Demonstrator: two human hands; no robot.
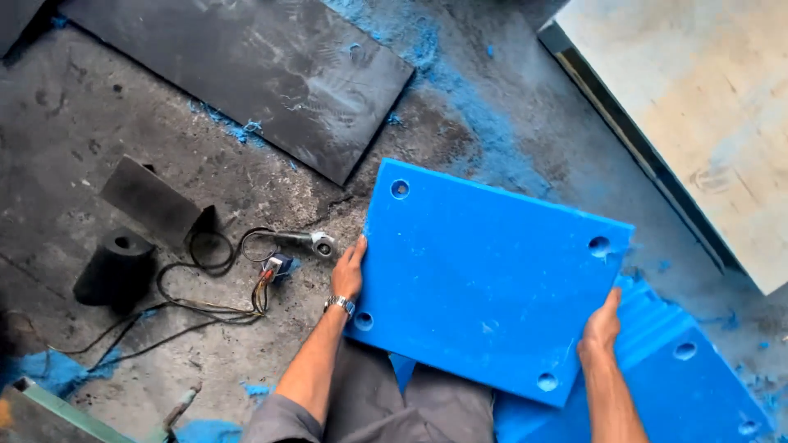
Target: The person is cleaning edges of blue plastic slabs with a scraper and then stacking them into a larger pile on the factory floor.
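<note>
Fingers of the left hand [349, 272] are lying together and gripping the left edge of a blue plastic plate [484, 275], the thumb pressing on its upper face near a corner hole, a wristwatch [339, 304] showing on that wrist. Further left, a black rubber cylinder [116, 269] is standing on the dusty concrete floor [98, 123], with a small dark offcut [152, 197] leaning just behind it and a tangle of black cable [205, 283] running to a small power tool [300, 239] that is lying near the left hand. A large black sheet [254, 70] is lying flat above them, blue shavings scattered round its edge. The blue plate, drilled with a hole near each corner, is sitting tilted over the person's lap and over a second blue plate [681, 377] on the floor beneath it. At the right, the right hand [602, 328] is clamping the plate's right edge, fingers curling under and out of sight. A pale wooden board [706, 107] is filling the upper right corner.
</note>
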